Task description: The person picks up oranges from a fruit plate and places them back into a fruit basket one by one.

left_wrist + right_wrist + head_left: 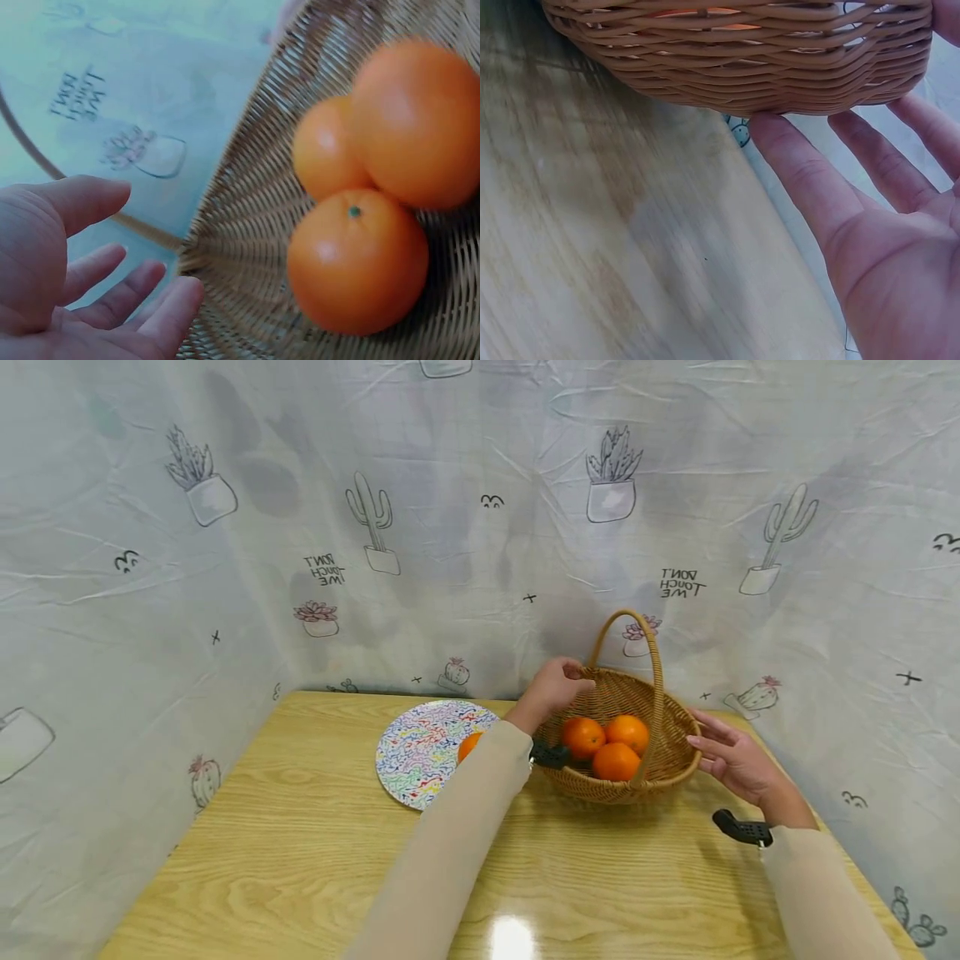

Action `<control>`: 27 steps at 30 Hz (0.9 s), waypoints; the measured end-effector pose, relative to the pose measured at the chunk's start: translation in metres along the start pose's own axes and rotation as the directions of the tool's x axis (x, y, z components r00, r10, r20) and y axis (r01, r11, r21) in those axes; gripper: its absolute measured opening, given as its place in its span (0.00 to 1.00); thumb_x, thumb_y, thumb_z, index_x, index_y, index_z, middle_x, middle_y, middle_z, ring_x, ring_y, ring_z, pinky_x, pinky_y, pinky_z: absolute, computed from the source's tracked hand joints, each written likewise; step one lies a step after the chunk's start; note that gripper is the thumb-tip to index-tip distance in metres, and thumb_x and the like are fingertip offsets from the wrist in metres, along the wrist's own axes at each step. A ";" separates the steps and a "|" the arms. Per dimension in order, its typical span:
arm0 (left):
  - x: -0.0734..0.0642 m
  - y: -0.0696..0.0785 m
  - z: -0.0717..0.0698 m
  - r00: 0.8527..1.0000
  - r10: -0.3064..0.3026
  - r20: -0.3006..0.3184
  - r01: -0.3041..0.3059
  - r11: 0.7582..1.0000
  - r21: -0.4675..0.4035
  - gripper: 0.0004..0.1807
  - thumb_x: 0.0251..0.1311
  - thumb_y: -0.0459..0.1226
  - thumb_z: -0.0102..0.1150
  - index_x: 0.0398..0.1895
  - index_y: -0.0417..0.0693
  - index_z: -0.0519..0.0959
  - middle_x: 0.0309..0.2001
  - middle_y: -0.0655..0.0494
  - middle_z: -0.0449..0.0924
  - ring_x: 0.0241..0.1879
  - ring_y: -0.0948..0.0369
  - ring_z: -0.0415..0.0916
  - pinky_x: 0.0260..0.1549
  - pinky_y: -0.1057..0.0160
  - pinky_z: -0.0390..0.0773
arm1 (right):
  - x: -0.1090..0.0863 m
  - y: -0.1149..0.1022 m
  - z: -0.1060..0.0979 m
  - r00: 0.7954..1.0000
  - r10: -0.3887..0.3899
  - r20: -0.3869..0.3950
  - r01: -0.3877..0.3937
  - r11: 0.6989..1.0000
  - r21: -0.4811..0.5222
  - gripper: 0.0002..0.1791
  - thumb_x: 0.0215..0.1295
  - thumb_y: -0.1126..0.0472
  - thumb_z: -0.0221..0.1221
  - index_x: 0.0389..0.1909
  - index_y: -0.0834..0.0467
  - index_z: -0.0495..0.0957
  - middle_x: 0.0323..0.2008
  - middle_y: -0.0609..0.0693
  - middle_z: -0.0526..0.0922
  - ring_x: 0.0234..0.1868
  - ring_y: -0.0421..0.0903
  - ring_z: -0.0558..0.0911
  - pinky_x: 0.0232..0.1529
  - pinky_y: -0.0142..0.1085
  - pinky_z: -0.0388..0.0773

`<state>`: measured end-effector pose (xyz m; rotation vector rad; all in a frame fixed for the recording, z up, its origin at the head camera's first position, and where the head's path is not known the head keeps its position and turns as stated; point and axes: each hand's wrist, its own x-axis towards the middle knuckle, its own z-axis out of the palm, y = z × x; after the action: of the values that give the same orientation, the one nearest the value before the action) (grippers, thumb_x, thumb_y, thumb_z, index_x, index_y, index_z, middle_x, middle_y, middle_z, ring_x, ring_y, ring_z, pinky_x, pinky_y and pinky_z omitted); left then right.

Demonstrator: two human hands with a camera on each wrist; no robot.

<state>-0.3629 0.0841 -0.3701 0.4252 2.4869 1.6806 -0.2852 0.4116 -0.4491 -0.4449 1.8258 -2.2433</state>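
Note:
A wicker basket (675, 768) with a tall arched handle (656, 693) stands at the back right of the table. Three oranges (358, 262) lie inside it. At the basket's left end my left hand (553, 687) reaches over the rim; in the left wrist view its fingers are loosely spread beside the weave, holding nothing. My right hand (738, 764) holds the basket's right end, thumb over the rim. In the right wrist view its fingers (802, 169) reach under the woven wall. Another orange (468, 745) lies on a round patterned plate (408, 752), partly hidden by my left sleeve.
The wooden table (300, 827) ends against a fabric backdrop (450, 593) with cactus prints behind and on both sides. A black strap device sits on each wrist. The plate is left of the basket, under the left forearm's line of sight.

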 end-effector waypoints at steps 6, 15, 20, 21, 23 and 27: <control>-0.009 0.008 -0.012 0.999 0.045 -0.002 -0.045 0.998 -0.049 0.24 0.69 0.39 0.64 0.65 0.41 0.76 0.60 0.46 0.80 0.61 0.51 0.76 0.62 0.53 0.78 | -0.001 -0.001 0.001 1.000 -0.008 -0.004 0.008 1.000 0.000 0.38 0.79 0.71 0.46 0.83 0.59 0.41 0.63 0.42 0.78 0.59 0.40 0.84 0.53 0.37 0.85; -0.037 0.002 -0.043 0.992 0.126 0.026 -0.126 0.992 -0.009 0.21 0.72 0.40 0.61 0.65 0.46 0.77 0.57 0.49 0.80 0.60 0.52 0.78 0.59 0.56 0.80 | -0.003 0.000 0.002 1.000 -0.029 -0.003 0.029 0.999 0.014 0.36 0.80 0.72 0.45 0.83 0.57 0.45 0.63 0.41 0.79 0.58 0.40 0.84 0.53 0.37 0.85; -0.054 -0.011 -0.066 0.991 0.133 0.018 -0.133 0.991 -0.009 0.22 0.73 0.42 0.60 0.67 0.50 0.76 0.59 0.50 0.78 0.61 0.53 0.78 0.59 0.54 0.80 | -0.005 0.002 0.005 0.999 -0.033 0.001 0.033 0.999 -0.005 0.36 0.80 0.72 0.45 0.83 0.56 0.46 0.63 0.41 0.79 0.58 0.40 0.84 0.53 0.36 0.85; -0.057 -0.014 -0.071 0.991 0.130 0.012 -0.130 0.991 -0.014 0.22 0.73 0.43 0.60 0.66 0.50 0.76 0.59 0.51 0.78 0.61 0.53 0.77 0.59 0.53 0.80 | -0.005 0.002 0.005 0.999 -0.034 0.001 0.034 0.999 -0.005 0.35 0.80 0.72 0.45 0.83 0.56 0.47 0.63 0.41 0.79 0.58 0.40 0.84 0.52 0.36 0.85; -0.064 -0.020 -0.079 0.992 0.126 0.002 -0.125 0.992 -0.021 0.21 0.73 0.43 0.60 0.66 0.51 0.77 0.59 0.52 0.79 0.61 0.53 0.77 0.60 0.51 0.79 | -0.006 0.002 0.005 0.999 -0.037 0.003 0.037 0.999 -0.006 0.35 0.80 0.72 0.45 0.83 0.56 0.49 0.62 0.41 0.79 0.58 0.40 0.84 0.52 0.37 0.86; -0.075 -0.038 -0.091 0.994 0.109 -0.018 -0.109 0.994 -0.026 0.20 0.72 0.45 0.61 0.64 0.54 0.78 0.58 0.55 0.81 0.60 0.56 0.78 0.61 0.51 0.78 | -0.005 0.002 0.006 0.999 -0.041 0.012 0.041 0.999 0.007 0.34 0.80 0.73 0.44 0.82 0.56 0.50 0.62 0.42 0.79 0.58 0.40 0.84 0.53 0.37 0.85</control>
<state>-0.3201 -0.0324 -0.3750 0.5563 2.4912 1.7622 -0.2784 0.4078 -0.4501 -0.4980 1.8185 -2.2673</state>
